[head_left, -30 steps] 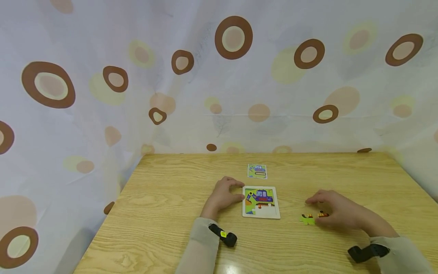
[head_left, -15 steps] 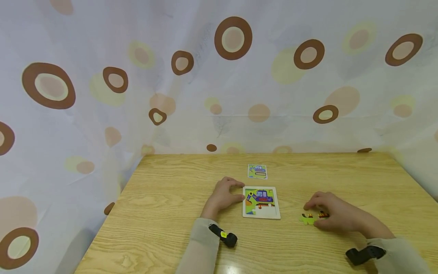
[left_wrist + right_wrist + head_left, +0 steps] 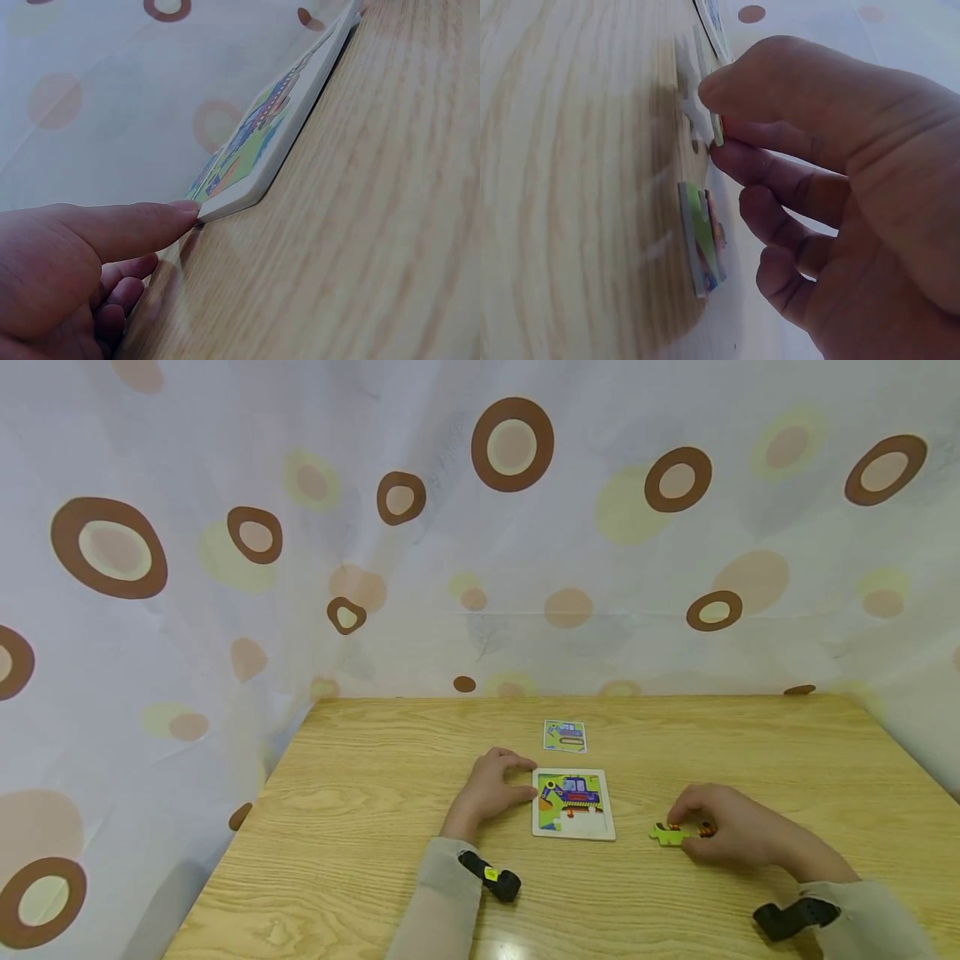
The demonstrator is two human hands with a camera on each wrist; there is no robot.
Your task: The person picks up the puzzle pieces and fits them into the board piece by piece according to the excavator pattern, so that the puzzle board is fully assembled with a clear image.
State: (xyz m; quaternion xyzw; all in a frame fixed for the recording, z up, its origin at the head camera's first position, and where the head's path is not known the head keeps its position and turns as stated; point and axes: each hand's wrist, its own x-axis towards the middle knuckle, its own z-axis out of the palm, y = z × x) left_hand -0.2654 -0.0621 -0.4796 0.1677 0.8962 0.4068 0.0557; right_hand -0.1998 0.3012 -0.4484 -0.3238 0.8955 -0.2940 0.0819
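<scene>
In the head view my right hand (image 3: 738, 827) pinches a green jigsaw piece (image 3: 666, 836) with a dark and red-yellow upper edge, just over the table. The right wrist view shows this held piece (image 3: 718, 130) edge-on at my thumb and fingertips. Beneath that hand lies a second jigsaw piece (image 3: 693, 229), green and multicoloured. My left hand (image 3: 489, 789) touches the left side of a white-rimmed puzzle tray (image 3: 573, 837), thumb tip right at its edge. Inside the tray is a blue excavator picture, with bare white base showing at its lower right.
Behind the tray lies a small picture card (image 3: 565, 736) with the same excavator. The wooden table (image 3: 360, 827) reaches back to a white curtain (image 3: 450, 552) patterned with brown rings. Each wrist carries a black camera strap.
My right hand has shifted slightly left and now holds the green piece, which has moved a little left with it. The left hand and tray have stayed still.
</scene>
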